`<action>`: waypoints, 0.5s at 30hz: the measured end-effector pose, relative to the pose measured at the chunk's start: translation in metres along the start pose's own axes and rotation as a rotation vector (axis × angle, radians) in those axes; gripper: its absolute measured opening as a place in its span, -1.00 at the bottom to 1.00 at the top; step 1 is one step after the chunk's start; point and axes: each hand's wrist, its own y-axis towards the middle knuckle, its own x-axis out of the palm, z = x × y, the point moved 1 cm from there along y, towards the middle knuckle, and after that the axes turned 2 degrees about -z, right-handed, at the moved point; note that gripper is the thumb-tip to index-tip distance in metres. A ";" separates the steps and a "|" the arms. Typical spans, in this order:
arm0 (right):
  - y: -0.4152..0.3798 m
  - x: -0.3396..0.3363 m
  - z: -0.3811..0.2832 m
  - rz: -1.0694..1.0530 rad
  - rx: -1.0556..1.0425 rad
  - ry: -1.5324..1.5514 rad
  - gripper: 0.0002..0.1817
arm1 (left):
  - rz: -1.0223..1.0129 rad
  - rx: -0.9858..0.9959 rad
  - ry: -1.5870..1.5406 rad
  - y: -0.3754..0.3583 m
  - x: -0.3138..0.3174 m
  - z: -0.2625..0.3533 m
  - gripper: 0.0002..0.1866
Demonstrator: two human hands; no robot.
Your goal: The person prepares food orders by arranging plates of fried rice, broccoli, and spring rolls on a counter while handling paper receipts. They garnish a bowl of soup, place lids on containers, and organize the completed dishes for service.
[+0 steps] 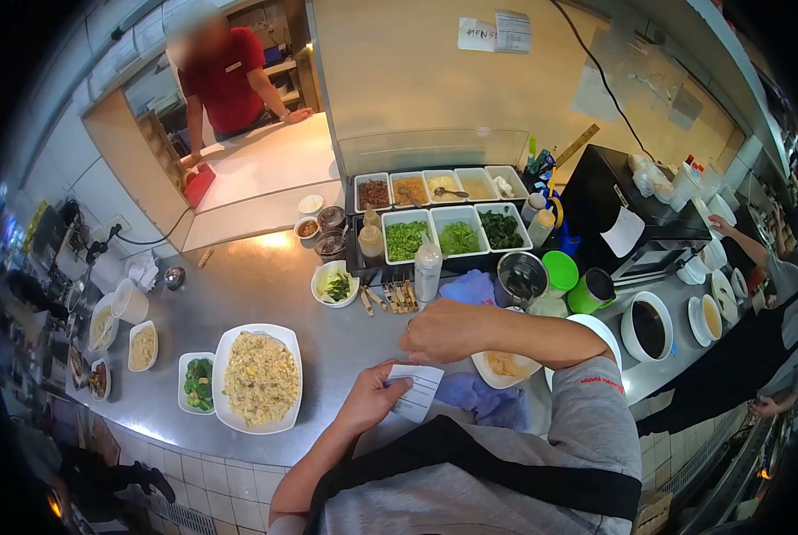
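Observation:
My left hand (374,397) pinches a small white paper slip (417,390) by its left edge, just above the steel counter (265,285). My right hand (445,330) rests on the counter as a loose fist, fingers curled and nothing visible in it, right above the slip. Left of my left hand sit a big white plate of fried rice (260,379) and a small dish of green vegetables (196,383). A white bowl with pale food (504,366) lies under my right forearm, beside a blue cloth (492,403).
A black tray of garnish tubs (443,214) with squeeze bottles stands at the back. A small bowl of greens (334,285), a metal pot (521,278) and a green cup (559,270) are nearby. Sauce bowls (649,328) sit right. A person in red (229,80) leans at the pass window; a co-worker's hand (723,227) reaches in far right.

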 end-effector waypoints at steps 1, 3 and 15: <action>0.000 -0.002 0.002 0.006 -0.009 0.009 -0.76 | 0.017 -0.001 -0.007 0.003 -0.001 -0.003 -0.77; -0.009 -0.013 0.002 0.101 0.046 0.005 -0.77 | 0.049 -0.019 0.005 0.006 -0.002 -0.006 -0.79; -0.002 -0.002 0.011 0.047 -0.017 0.018 -0.73 | 0.131 0.026 0.006 0.020 0.004 0.004 -0.82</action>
